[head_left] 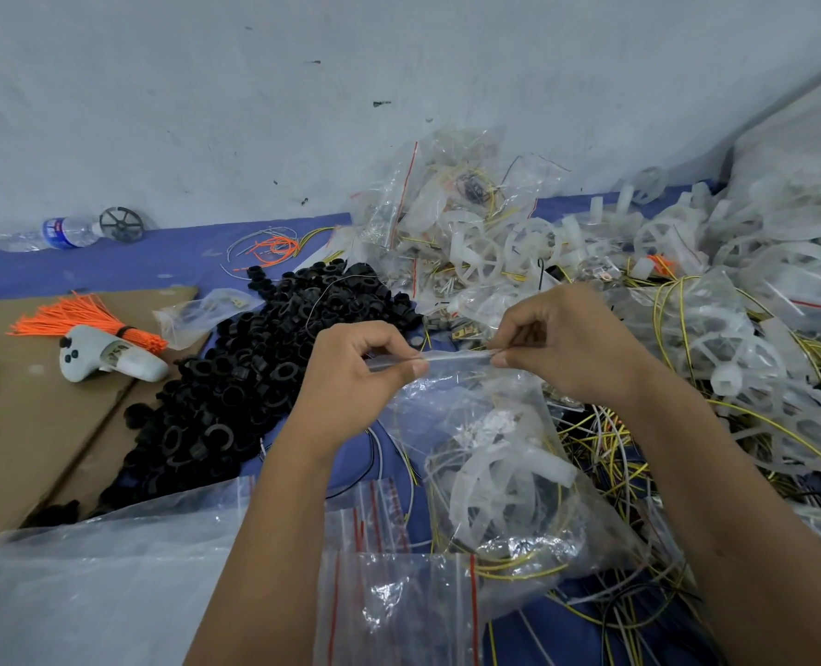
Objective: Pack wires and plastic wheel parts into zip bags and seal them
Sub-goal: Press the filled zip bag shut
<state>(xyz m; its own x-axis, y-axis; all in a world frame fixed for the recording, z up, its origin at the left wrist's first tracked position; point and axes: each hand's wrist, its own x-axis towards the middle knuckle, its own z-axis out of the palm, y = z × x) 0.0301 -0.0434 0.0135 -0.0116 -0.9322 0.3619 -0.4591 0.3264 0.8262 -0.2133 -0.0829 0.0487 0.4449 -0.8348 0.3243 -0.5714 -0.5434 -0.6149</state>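
Observation:
A clear zip bag [504, 478] hangs between my hands over the blue mat, holding a translucent plastic wheel [499, 492] and yellow wires [519, 567]. My left hand [365, 372] pinches the left end of the bag's zip strip [456, 358]. My right hand [562, 343] pinches the right end of the same strip. The strip runs taut and level between thumbs and fingers.
A heap of black plastic rings [264, 377] lies left of my hands. Packed bags [447, 209], loose white wheels [759, 290] and tangled wires [610, 449] fill the right. Empty zip bags [398, 608] lie near me. Cardboard [28, 425] holds orange ties [91, 324] and a white controller [110, 360]. A water bottle [57, 233] lies by the wall.

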